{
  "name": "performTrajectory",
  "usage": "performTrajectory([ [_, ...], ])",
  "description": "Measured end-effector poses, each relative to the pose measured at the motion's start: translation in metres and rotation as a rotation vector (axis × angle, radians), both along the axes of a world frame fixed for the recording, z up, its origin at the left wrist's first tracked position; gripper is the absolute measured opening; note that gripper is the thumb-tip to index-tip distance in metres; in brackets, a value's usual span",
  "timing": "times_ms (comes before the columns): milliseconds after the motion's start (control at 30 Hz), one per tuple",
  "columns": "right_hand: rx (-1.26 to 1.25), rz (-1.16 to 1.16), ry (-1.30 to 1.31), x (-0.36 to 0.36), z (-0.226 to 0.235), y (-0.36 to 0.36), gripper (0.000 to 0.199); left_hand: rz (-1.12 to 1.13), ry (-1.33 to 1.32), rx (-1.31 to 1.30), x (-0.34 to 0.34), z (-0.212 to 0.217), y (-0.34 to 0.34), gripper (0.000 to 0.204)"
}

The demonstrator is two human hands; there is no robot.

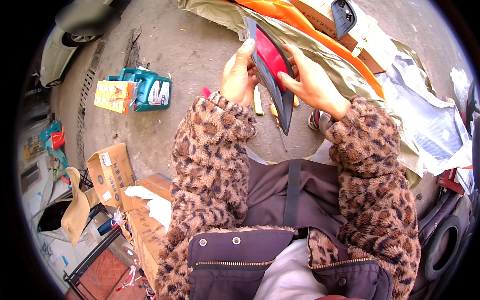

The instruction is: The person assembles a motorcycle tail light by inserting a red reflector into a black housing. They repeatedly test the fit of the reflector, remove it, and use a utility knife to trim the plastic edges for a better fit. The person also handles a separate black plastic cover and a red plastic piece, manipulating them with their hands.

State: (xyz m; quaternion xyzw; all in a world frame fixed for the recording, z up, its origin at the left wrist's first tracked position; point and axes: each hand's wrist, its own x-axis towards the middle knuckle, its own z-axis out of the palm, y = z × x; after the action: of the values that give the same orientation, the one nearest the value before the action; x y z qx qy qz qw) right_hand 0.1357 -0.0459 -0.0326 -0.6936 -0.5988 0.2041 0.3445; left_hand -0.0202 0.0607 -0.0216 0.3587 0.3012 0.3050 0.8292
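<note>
At twelve o'clock, I'm holding the panel (pixel 270 64) above the floor (pixel 192 45). My left fingers (pixel 244 51) are pinching its nine-o'clock edge and my right fingers (pixel 289 82) its three-o'clock edge, probably keeping it steady.

1. L hand (pixel 239 75), R hand (pixel 316 84): bare.
2. L sleeve (pixel 207 160), R sleeve (pixel 372 170): fluffy leopard-print fleece, tan w/ brn & blk spots.
3. Jacket (pixel 220 250): dk purplish-brn, brass-coloured zip (pixel 235 263), silver snaps (pixel 236 241) on L panel.
4. Lining (pixel 322 248): leopard too.
5. Top underneath (pixel 292 275): lt grey.
6. Lap cloth (pixel 317 192): dk purplish-brn, w/ darker strap (pixel 292 192).
</note>
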Motion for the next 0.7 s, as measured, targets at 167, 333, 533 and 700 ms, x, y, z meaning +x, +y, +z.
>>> performTrajectory([
  [167,0.059,-0.044,-0.175,-0.001,0.0,-0.002,0.058,-0.094,-0.035,-0.036,-0.001,-0.009,0.007,0.05],
  [333,0.1,-0.221,0.102,-0.008,-0.003,0.009,0.05,-0.036,-0.009,0.451,-0.001,0.003,0.001,0.06],
  [533,0.323,-0.025,0.866,0.015,-0.028,0.002,0.034,0.002,0.25,1.638,0.019,0.022,-0.029,0.069],
  [700,0.263,0.105,1.133,0.027,-0.017,0.008,0.031,0.036,0.222,1.63,0.021,0.019,-0.027,0.07],
])
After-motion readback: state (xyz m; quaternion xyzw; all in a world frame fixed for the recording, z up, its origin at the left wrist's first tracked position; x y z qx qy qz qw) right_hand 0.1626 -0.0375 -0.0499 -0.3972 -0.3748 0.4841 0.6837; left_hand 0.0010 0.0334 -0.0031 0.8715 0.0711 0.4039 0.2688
